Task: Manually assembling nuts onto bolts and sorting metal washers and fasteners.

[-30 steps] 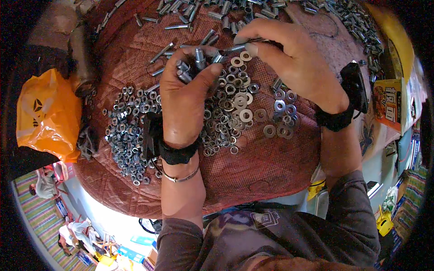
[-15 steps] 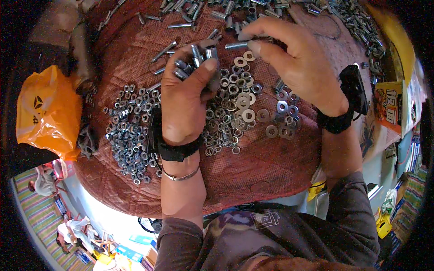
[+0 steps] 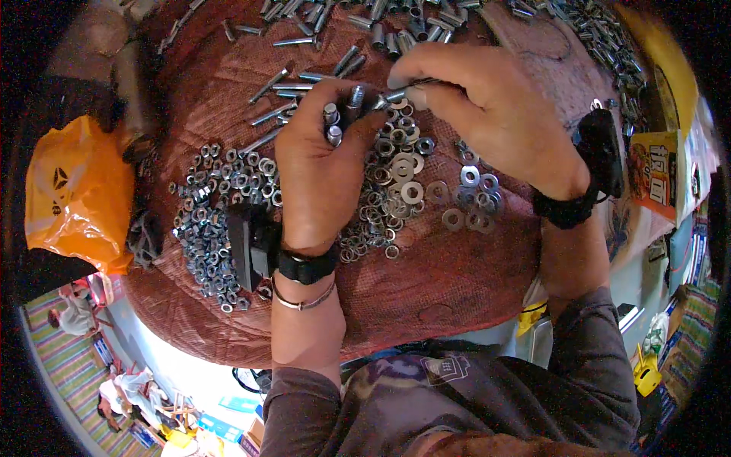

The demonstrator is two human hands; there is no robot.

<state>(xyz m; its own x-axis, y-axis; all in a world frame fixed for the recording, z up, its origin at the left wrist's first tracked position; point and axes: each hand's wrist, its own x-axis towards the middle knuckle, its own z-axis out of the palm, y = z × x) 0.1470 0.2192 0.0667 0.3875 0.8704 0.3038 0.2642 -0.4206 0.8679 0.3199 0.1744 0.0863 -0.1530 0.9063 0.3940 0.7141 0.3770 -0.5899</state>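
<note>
My left hand (image 3: 320, 175) is closed around several silver bolts (image 3: 355, 97), whose ends stick up between thumb and fingers. Another bolt (image 3: 394, 97) is pinched between thumb and forefinger of my right hand (image 3: 491, 114). Its free end points left and meets the left thumb and fingertips; whether a small part sits on that end is too small to tell. Below the hands lie a heap of nuts (image 3: 209, 236) to the left and flat washers (image 3: 411, 192) mixed with spring washers (image 3: 354, 247) in the middle.
Loose bolts (image 3: 295, 41) and metal sleeves (image 3: 378, 36) lie across the far side of the reddish-brown cloth (image 3: 426, 293). An orange plastic bag (image 3: 76, 198) stands at the left, a printed carton (image 3: 656, 179) at the right. People (image 3: 114, 400) sit in the background, lower left.
The right hand's bolt has turned and its tip now meets the left fingertips. My left hand has rotated and moved slightly right, its bolts sitting deeper in the grip.
</note>
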